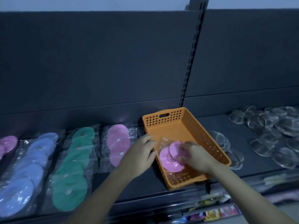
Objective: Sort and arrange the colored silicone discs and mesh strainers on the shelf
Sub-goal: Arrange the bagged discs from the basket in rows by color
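An orange perforated basket [186,125] sits on the dark shelf [226,125]. Over its near half my right hand [196,156] grips a clear-wrapped pack of pink discs [169,160]. My left hand [142,155] rests with curled fingers on the basket's left rim, beside the pack. Left of the basket lie rows of wrapped discs: pink [117,144], green [74,168], blue [27,172], and more pink [8,144] at the far left edge.
Several clear round strainer-like pieces [267,136] are heaped on the shelf right of the basket, some touching its right wall. A slotted upright [191,57] divides the dark back panel. Colourful packaged goods [213,212] show on a lower shelf.
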{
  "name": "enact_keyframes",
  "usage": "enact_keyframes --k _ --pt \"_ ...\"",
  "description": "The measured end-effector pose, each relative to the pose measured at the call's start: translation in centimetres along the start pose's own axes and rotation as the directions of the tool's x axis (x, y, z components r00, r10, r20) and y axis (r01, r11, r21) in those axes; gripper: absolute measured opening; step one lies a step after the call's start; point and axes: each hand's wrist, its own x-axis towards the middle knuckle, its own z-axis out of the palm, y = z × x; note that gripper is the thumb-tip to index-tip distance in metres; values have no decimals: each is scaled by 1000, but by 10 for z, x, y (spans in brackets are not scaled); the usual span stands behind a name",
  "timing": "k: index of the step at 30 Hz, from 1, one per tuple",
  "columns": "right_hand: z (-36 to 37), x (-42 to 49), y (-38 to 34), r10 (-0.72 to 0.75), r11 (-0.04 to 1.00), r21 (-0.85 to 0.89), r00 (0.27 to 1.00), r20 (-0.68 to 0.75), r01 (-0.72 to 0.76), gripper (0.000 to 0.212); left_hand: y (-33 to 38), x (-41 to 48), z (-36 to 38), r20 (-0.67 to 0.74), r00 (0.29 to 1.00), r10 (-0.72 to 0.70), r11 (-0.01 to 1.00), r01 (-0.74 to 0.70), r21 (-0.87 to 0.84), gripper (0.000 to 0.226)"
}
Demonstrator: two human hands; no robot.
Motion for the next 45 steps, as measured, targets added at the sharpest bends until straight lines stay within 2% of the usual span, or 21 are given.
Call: enact_keyframes --k 3,5,8,11,13,15,16,20,23,25,27,29,32,37,39,42,45 --pt "-6 10 14 -64 998 1 998 4 64 29 15 15 18 26 1000 13 1000 -13 16 35" --pt "-10 17 21 -79 996 -26 996 50 81 46 24 25 27 87 996 11 999 -15 37 30" --pt "-10 25 30 -56 998 -17 991 124 59 82 35 38 39 287 958 -25 989 -19 148 23" --pt "-7 31 36 -44 999 10 991 130 43 95 42 47 48 447 887 -119 952 -27 306 23" --pt "-7 32 37 -49 998 48 998 48 47 81 45 50 53 474 862 -179 922 -21 386 24" --pt "-11 31 37 -76 991 99 992 -103 86 39 48 53 56 485 847 -216 909 -6 416 32" --pt "-16 29 37 -77 986 131 982 -173 100 26 49 54 57 493 839 -230 909 4 418 40" --pt "-35 25 37 -22 969 216 918 -396 117 20 56 60 58 544 802 -246 886 -41 461 63" --pt "-45 22 37 74 936 332 861 -502 113 15 55 68 65 533 810 -245 883 -40 467 82" --pt "-48 18 39 143 904 410 822 -551 118 13 51 73 72 501 834 -233 891 -24 453 85" --pt "-49 14 40 225 859 499 791 -569 114 12 45 79 77 473 849 -238 896 4 444 74" --pt "-49 9 42 300 797 593 777 -553 114 11 41 84 80 501 817 -285 911 69 406 69" --pt "-44 6 45 387 693 714 784 -485 100 13 41 89 78 549 769 -328 926 148 347 78" --pt "-34 0 38 506 448 881 769 -390 153 12 36 91 74 426 867 -258 923 90 375 45" --pt "-33 -2 33 535 332 928 776 -333 170 8 34 91 72 322 914 -248 950 163 267 35" --pt "-35 -4 25 522 176 966 814 -257 192 9 35 90 61 63 968 -244 968 240 69 24" --pt "-42 -10 9 452 118 967 854 -256 228 17 33 86 38 -122 921 -370 919 344 -191 16"
